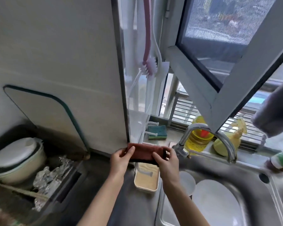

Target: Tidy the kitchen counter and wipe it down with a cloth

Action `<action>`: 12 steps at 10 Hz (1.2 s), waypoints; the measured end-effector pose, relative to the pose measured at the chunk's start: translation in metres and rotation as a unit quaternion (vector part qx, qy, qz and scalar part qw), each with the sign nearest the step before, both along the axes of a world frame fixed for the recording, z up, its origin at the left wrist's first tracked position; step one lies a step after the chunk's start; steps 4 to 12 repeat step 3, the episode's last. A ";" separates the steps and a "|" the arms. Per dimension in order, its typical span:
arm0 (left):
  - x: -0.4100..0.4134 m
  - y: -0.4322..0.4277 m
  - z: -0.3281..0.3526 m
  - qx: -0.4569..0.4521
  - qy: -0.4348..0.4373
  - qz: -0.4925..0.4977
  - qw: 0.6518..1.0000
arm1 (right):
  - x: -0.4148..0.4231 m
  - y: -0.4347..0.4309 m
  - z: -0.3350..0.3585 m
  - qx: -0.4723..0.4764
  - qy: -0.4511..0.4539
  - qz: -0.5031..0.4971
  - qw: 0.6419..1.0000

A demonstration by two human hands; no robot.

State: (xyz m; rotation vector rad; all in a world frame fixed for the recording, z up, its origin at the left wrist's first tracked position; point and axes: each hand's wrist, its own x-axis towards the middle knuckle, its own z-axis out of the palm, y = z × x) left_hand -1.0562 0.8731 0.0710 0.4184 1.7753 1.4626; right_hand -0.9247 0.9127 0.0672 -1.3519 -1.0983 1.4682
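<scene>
Both hands are up on the cloth (142, 151). My left hand (122, 159) pinches its left end with the thumb laid over the top. My right hand (167, 163) is curled round the right end, where something small and dark shows by the fingers; I can't tell what it is.

The cloth is a reddish-brown folded strip held taut between my hands. Its long axis runs side to side, roughly in line with the back edge of the surface (95, 173). It hangs in the air over the back of the surface, just in front of the corner where the wall panel meets the window, and it isn't touching anything below.

From here the wiping ground lies beneath the cloth and toward me. My left hand is nearer the dark strip of surface. My right hand is nearer the sink (252, 176).

Straight under the cloth sits a beige tray (146, 181), so I'd guess I must go down to one side of it or shift it first.

Off to the left are crumpled foil (51, 176) and a lidded pot (18, 159). White plates (217, 199) lie in the sink under the tap (219, 137). On the back ledge are a green sponge (157, 132) and a yellow bottle (198, 137), under an open window.
</scene>
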 end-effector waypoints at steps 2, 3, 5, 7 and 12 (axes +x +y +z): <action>-0.003 -0.001 -0.004 -0.092 -0.144 -0.058 0.984 | 0.006 0.001 -0.007 -0.071 0.026 0.060 0.995; -0.005 -0.012 0.001 -0.051 -0.001 -0.007 0.999 | 0.025 0.001 0.001 -0.049 0.023 0.086 0.995; -0.005 -0.012 0.001 -0.051 -0.001 -0.007 0.999 | 0.025 0.001 0.001 -0.049 0.023 0.086 0.995; -0.005 -0.012 0.001 -0.051 -0.001 -0.007 0.999 | 0.025 0.001 0.001 -0.049 0.023 0.086 0.995; -0.005 -0.012 0.001 -0.051 -0.001 -0.007 0.999 | 0.025 0.001 0.001 -0.049 0.023 0.086 0.995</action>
